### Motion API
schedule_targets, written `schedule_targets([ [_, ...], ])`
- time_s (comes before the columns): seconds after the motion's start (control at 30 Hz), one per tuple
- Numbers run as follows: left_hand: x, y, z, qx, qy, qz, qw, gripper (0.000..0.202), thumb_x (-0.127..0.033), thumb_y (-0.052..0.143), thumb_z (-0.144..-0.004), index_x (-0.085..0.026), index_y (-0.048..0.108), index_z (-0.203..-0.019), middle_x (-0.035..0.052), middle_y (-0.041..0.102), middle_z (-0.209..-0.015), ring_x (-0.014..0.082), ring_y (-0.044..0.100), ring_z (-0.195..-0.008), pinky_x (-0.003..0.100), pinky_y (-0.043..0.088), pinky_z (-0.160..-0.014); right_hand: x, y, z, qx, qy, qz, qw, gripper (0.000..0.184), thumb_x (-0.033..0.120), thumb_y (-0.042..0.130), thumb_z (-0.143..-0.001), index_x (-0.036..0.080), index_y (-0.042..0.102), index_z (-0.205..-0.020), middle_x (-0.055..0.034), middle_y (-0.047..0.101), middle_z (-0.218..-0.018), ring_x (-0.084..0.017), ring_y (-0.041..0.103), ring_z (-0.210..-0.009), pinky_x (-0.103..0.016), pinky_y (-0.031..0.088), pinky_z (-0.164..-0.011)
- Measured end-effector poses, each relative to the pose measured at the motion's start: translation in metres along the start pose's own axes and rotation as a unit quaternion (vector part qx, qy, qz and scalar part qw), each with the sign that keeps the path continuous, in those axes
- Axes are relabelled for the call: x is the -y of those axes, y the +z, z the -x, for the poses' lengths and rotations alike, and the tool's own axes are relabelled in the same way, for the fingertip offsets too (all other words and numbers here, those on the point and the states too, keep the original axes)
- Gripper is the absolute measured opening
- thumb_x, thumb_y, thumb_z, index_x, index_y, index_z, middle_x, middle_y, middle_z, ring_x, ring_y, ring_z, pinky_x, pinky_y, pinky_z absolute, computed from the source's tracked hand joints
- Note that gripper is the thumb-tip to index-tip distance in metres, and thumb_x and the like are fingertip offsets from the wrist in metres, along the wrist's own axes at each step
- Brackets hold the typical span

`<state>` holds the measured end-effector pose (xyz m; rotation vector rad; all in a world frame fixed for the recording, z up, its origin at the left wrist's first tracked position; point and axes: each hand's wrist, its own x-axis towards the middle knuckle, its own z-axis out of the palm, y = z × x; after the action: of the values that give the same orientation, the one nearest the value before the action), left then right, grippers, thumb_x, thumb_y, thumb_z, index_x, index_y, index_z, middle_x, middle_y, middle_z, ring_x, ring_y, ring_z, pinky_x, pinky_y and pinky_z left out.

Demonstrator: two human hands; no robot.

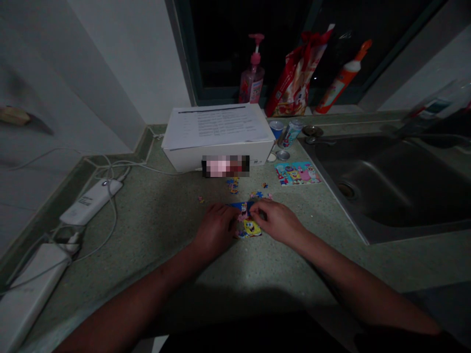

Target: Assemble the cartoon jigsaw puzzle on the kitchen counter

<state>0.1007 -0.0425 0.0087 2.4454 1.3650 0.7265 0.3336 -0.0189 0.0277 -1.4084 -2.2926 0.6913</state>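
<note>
A partly joined cartoon jigsaw puzzle (252,228) lies flat on the counter, with a yellow square figure low down and a pink one above it. My left hand (216,226) is at its left side, fingers bent together against the edge and covering part of it. At the upper right edge, my right hand (276,218) pinches with thumb and forefinger at a blue puzzle piece; the fingertips hide most of that spot. Just beyond the hands lie loose puzzle pieces (233,186), more pieces (259,194) to the right, and a single piece (200,199) at the left.
A cartoon picture card (299,173) lies beside the sink (344,196). Behind stands a white box (221,132) with a paper on top; cans (290,133) are to its right. White power banks (90,201) and cables occupy the left. A pump bottle (252,81) stands on the sill.
</note>
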Motion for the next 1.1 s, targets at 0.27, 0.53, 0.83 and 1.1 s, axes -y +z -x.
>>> schedule_targets([
  [0.27, 0.018, -0.043, 0.000, -0.044, -0.071, -0.024, 0.996, 0.019, -0.018, 0.064, -0.097, -0.021, 0.077, -0.111, 0.0092, 0.082, -0.104, 0.0303, 0.074, -0.104, 0.048, 0.056, -0.100, 0.001, 0.001, 0.003, -0.008, -0.058, 0.022, 0.998, 0.017, 0.020, 0.061, -0.104, 0.024, 0.077, -0.101, -0.0035, 0.079, -0.101, -0.022, 0.074, -0.095, -0.034, 0.053, -0.083],
  [0.53, 0.093, -0.092, 0.019, -0.144, -0.197, -0.033, 0.969, 0.028, -0.042, 0.062, -0.094, -0.023, 0.077, -0.108, 0.0073, 0.081, -0.104, 0.0281, 0.076, -0.100, 0.042, 0.060, -0.097, -0.006, -0.014, 0.001, -0.080, -0.029, 0.118, 0.989, 0.023, 0.026, 0.056, -0.106, 0.024, 0.078, -0.101, -0.0044, 0.076, -0.096, -0.022, 0.073, -0.083, -0.033, 0.053, -0.071],
  [0.83, 0.116, -0.068, 0.030, -0.100, -0.236, -0.015, 0.966, 0.037, -0.048, 0.055, -0.094, -0.021, 0.077, -0.107, 0.0136, 0.082, -0.110, 0.0322, 0.076, -0.105, 0.047, 0.060, -0.101, -0.007, 0.002, 0.006, -0.082, -0.172, 0.114, 0.975, 0.018, 0.021, 0.063, -0.106, 0.023, 0.080, -0.105, -0.0100, 0.076, -0.113, -0.027, 0.074, -0.104, -0.046, 0.061, -0.096],
  [1.1, 0.116, -0.067, 0.028, -0.097, -0.254, -0.007, 0.962, 0.038, -0.048, 0.055, -0.095, -0.021, 0.078, -0.109, 0.0140, 0.082, -0.111, 0.0331, 0.076, -0.105, 0.049, 0.060, -0.100, -0.001, 0.005, 0.007, -0.078, -0.203, 0.112, 0.970, 0.018, 0.017, 0.065, -0.105, 0.023, 0.081, -0.109, -0.0124, 0.075, -0.127, -0.028, 0.074, -0.113, -0.049, 0.062, -0.098],
])
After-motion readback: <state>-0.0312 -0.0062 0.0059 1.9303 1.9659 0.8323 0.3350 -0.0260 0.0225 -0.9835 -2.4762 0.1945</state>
